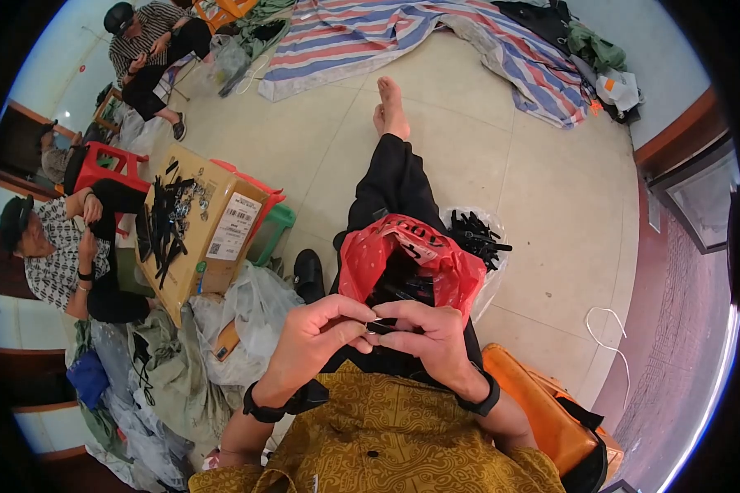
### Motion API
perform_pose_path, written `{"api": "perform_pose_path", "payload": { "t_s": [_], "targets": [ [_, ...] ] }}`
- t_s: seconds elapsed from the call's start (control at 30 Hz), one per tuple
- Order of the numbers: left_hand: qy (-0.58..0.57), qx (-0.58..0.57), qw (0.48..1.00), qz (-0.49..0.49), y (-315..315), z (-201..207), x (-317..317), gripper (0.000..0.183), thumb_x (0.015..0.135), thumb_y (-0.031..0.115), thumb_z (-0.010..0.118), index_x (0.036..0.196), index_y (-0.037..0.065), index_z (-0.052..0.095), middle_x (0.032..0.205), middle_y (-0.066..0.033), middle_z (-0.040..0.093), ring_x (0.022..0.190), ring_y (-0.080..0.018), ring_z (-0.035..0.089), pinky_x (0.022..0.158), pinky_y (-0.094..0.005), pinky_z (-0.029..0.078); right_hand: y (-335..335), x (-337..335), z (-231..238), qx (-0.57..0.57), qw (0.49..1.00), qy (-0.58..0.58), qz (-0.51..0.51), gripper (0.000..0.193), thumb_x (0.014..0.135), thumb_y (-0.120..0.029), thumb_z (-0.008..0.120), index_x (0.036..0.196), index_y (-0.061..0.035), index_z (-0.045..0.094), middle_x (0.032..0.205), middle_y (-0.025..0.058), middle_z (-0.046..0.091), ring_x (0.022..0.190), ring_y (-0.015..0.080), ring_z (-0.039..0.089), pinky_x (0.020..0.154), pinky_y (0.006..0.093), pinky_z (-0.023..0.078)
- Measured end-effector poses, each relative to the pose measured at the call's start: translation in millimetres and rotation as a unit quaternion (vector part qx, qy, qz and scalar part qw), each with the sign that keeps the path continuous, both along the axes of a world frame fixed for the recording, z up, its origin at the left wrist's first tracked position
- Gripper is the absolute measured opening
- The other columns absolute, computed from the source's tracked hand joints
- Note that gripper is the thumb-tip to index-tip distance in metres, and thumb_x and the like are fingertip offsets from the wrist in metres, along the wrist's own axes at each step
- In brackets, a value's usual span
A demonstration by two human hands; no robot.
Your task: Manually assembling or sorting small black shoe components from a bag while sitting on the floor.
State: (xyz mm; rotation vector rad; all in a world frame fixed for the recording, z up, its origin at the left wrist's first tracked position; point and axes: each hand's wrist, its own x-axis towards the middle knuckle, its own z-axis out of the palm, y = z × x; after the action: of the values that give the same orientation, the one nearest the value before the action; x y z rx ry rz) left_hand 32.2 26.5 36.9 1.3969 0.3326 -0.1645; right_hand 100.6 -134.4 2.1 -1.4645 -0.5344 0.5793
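Observation:
In front of my body, my left hand (327,330) and my right hand (426,335) meet with thumbs and fingertips pinched together. Between them sits a small black piece (378,327), like a short strap end, with a light, shiny bit at its upper edge. Fingers cover most of it, so its exact kind is unclear. Just beyond, a red plastic bag (358,263) lies open on my lap with dark pieces inside. To its right, a pile of black strap-like pieces (475,236) rests on a clear plastic bag (493,283) on the floor.
A cardboard box (237,204) at left bears black straps and small metal parts. One person (66,246) sits beside it; another (152,51) sits farther back. Clear plastic bags (259,308) lie near my left arm. An orange case (534,411) stands at my right; a striped sheet (345,41) lies ahead.

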Motion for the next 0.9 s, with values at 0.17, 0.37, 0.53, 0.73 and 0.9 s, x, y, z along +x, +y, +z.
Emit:
{"api": "perform_pose_path", "payload": {
  "t_s": [0.17, 0.37, 0.53, 0.73, 0.9],
  "targets": [
    [-0.008, -0.023, 1.000, 0.005, 0, -3, -2, 0.012, 0.081, -0.005, 0.050, 0.092, -0.004, 0.054, 0.086, -0.0085, 0.058, 0.071, -0.0126, 0.059, 0.066, -0.0221, 0.048, 1, -3, 0, -0.002, 0.997, -0.074, -0.025, 0.028, 0.068, -0.007, 0.067, 0.095, -0.0003, 0.060, 0.063, 0.0054, 0.055, 0.051, 0.0060, 0.047, 0.048, 0.0203, 0.040],
    [-0.037, -0.034, 0.999, 0.014, -5, -4, -4, 0.017, 0.079, -0.006, 0.053, 0.095, -0.003, 0.052, 0.086, -0.0070, 0.056, 0.073, -0.0120, 0.058, 0.067, -0.0223, 0.048, 1, -4, -1, 0.017, 0.999, -0.040, -0.022, 0.028, 0.069, -0.005, 0.066, 0.096, 0.0007, 0.059, 0.064, 0.0055, 0.057, 0.055, 0.0050, 0.049, 0.050, 0.0201, 0.041],
    [-0.042, 0.002, 0.999, 0.033, -14, -4, -3, 0.023, 0.077, -0.007, 0.055, 0.099, -0.002, 0.051, 0.087, -0.0055, 0.053, 0.075, -0.0116, 0.057, 0.067, -0.0223, 0.047, 0, -5, -1, 0.024, 0.995, 0.092, -0.019, 0.030, 0.071, -0.001, 0.063, 0.100, 0.0007, 0.058, 0.066, 0.0004, 0.058, 0.060, 0.0022, 0.048, 0.054, 0.0186, 0.041],
    [-0.041, -0.039, 0.998, 0.029, -13, -6, -4, 0.022, 0.077, -0.006, 0.054, 0.099, -0.001, 0.052, 0.087, -0.0056, 0.054, 0.074, -0.0112, 0.057, 0.067, -0.0219, 0.047, 2, -5, 0, 0.135, 0.971, 0.198, -0.018, 0.024, 0.070, 0.003, 0.063, 0.094, 0.0013, 0.059, 0.076, 0.0027, 0.060, 0.063, 0.0043, 0.052, 0.057, 0.0178, 0.042],
    [-0.036, 0.010, 0.999, 0.011, -12, -5, -3, 0.021, 0.076, -0.005, 0.056, 0.097, -0.001, 0.054, 0.085, -0.0045, 0.056, 0.073, -0.0101, 0.057, 0.067, -0.0213, 0.047, -1, -5, -9, 0.131, 0.977, 0.165, -0.026, 0.018, 0.069, 0.006, 0.063, 0.086, 0.0033, 0.060, 0.078, 0.0032, 0.059, 0.065, 0.0059, 0.053, 0.056, 0.0179, 0.041]
  ]
}}
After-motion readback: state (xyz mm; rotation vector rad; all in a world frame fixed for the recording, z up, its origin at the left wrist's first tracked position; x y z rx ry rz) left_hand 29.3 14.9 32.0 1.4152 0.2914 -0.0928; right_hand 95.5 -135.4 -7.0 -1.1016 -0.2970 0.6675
